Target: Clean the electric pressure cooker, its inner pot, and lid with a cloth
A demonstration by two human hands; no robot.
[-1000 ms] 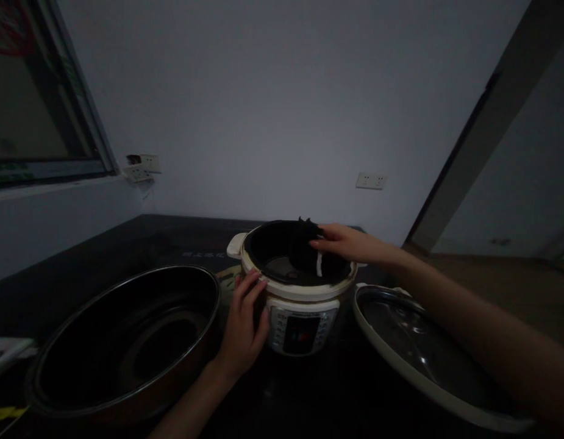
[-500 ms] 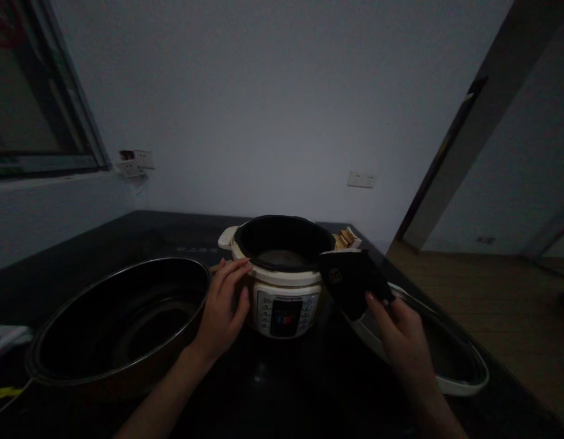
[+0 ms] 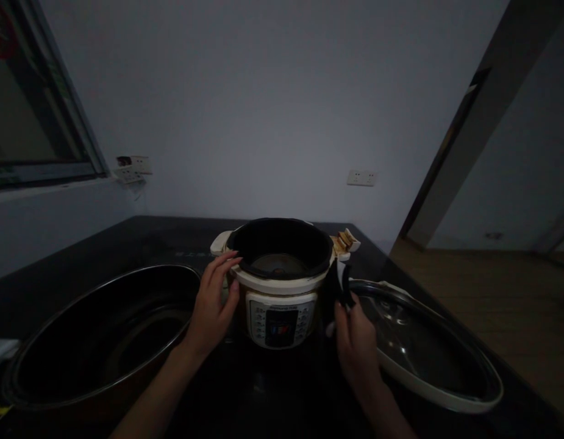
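Note:
A white electric cooker (image 3: 282, 286) stands uncovered on the dark counter, its control panel facing me and its dark inner pot (image 3: 282, 235) visible inside. My left hand (image 3: 215, 299) rests its outstretched fingers on the cooker's left front rim, the thumb apart and lower down. My right hand (image 3: 357, 329) pinches a black cloth (image 3: 341, 283) with a pale edge, held against or just beside the cooker's right side. A glass lid (image 3: 428, 347) with a whitish rim lies right of that hand. The cloth's lower part is lost in shadow.
A large dark pan (image 3: 108, 329) sits at the left, close to my left forearm. Behind the counter (image 3: 263, 396) rises a wall with sockets (image 3: 361, 177). The counter's right edge drops to a floor. A pale object (image 3: 2, 350) lies at the far left.
My right hand has moved left with the black cloth, which was spread flat toward me and now appears folded, edge-on beside the cooker. My left hand stays at the rim. The view has shifted slightly.

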